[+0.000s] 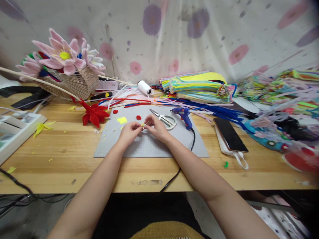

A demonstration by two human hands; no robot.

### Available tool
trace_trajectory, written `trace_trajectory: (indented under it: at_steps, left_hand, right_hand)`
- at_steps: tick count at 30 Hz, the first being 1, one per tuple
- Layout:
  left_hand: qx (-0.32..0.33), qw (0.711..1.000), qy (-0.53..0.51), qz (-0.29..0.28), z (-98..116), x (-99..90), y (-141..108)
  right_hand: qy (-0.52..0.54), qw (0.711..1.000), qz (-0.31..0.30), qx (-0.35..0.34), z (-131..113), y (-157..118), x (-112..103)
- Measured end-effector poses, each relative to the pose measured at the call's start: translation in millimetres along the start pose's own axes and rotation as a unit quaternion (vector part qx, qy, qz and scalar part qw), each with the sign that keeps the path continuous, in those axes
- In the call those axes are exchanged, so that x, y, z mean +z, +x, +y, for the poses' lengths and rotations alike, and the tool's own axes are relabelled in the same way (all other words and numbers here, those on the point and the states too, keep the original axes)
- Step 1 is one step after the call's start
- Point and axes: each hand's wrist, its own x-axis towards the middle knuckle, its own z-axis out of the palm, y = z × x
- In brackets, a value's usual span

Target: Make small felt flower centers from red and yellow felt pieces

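Two hands (130,133), angled inward, nearly meeting, pinching yellow bit (143,125)

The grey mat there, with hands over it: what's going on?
A person's left hand and right hand meet over the grey mat, fingertips pinching a small yellow piece. Scissors and a blue glue gun lie on the mat, along with a yellow square. A red flower lies by its left edge.
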Motion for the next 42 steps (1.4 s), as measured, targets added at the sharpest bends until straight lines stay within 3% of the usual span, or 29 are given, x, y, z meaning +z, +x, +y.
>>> trace_trajectory:
  at_steps: [8,15,26,42]
  left_hand:
    - [-0.057,0.995,-0.080,-0.002,10,1.2,-1]
    - [-0.105,0.980,-0.168,-0.007,14,3.3,-3]
    - [-0.101,0.979,-0.172,-0.052,12,0.2,-4]
    - [-0.123,0.985,-0.114,-0.037,16,2.1,-5]
  right_hand:
    - [0.060,0.997,0.043,0.007,3,2,4]
    - [0.181,0.981,0.045,0.046,8,6,8]
    - [0.196,0.977,0.049,0.061,8,7,8]
    - [0.207,0.973,0.054,0.080,2,7,7]
